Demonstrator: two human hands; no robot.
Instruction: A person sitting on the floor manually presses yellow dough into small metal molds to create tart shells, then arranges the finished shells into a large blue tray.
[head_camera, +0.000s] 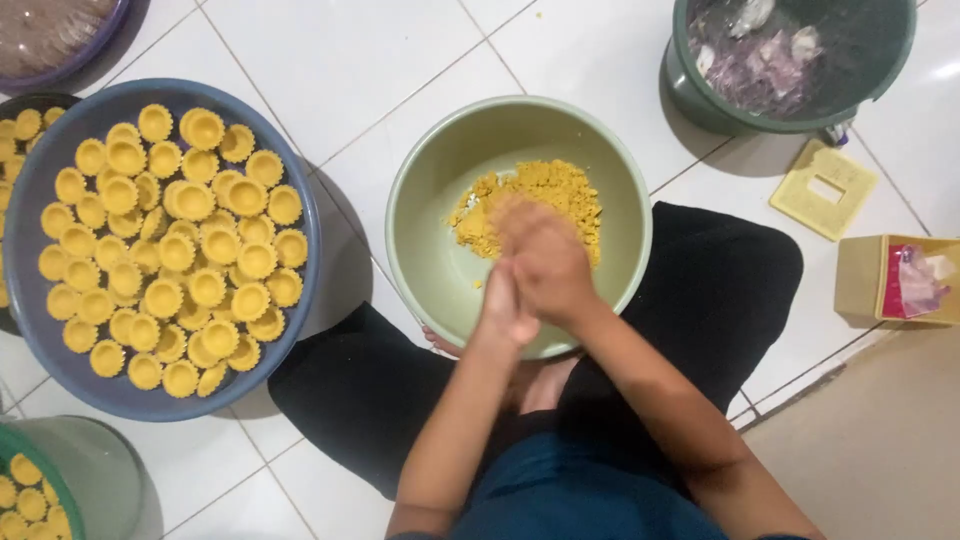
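At nine o'clock the blue basin is heaped with shaped yellow shells, while at centre a little dough is left in the green bowl. The left hand and right hand press palm to palm over that bowl, blurred; whether dough sits between them I cannot tell.

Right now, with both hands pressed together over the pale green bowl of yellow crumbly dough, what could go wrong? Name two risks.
1. The left hand and right hand work above the near side of the pale green round bowl, so yellow crumbly dough might drop over the rim onto the white tiled floor.
2. The heaped yellow fluted pastry shells fill the blue round basin just beside the person's knee; a nudge could crush some.
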